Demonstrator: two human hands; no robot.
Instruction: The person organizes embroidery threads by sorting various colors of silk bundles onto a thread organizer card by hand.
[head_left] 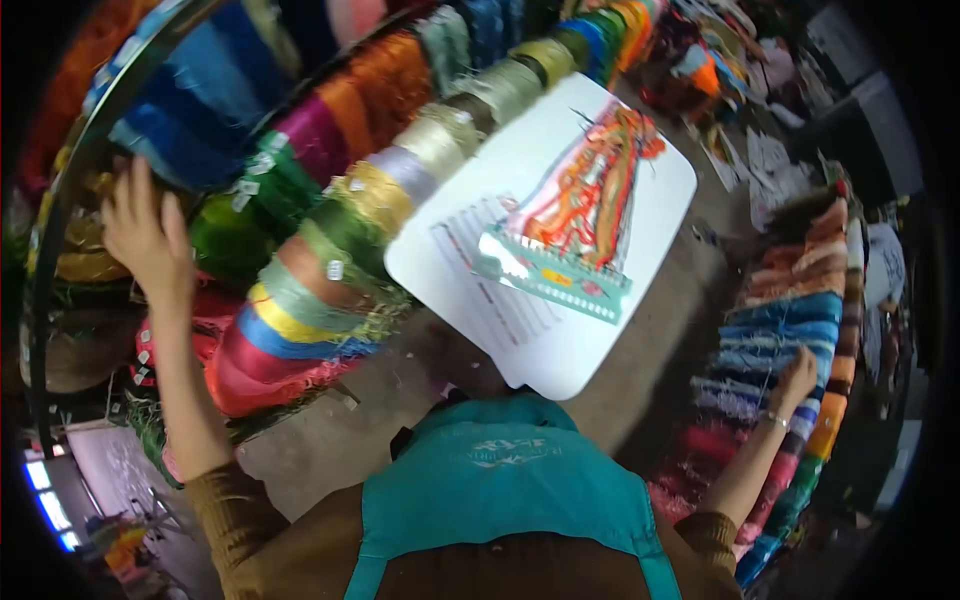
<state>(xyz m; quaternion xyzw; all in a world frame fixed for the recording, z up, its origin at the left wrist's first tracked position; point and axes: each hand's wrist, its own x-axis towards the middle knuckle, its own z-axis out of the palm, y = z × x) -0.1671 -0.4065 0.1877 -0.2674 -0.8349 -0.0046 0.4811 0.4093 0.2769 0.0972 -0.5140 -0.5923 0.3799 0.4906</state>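
Note:
On the left, my left hand reaches up to the curved metal edge of a rack, its fingers stretched and apart. Gold thread hangs right by its fingertips, with deep blue thread just above. Over on the right, my right hand has its fingers bent together against a row of blue thread hanks; what lies between them is hidden. Between my arms a white board sits above my apron. It carries a bundle of orange and red threads, a green-edged printed strip and a lined sheet.
Rolls of coloured thread run diagonally beside the board on the left. Another thread rack lines the right side. Grey floor shows between them. Loose bundles and bags are heaped at the far right.

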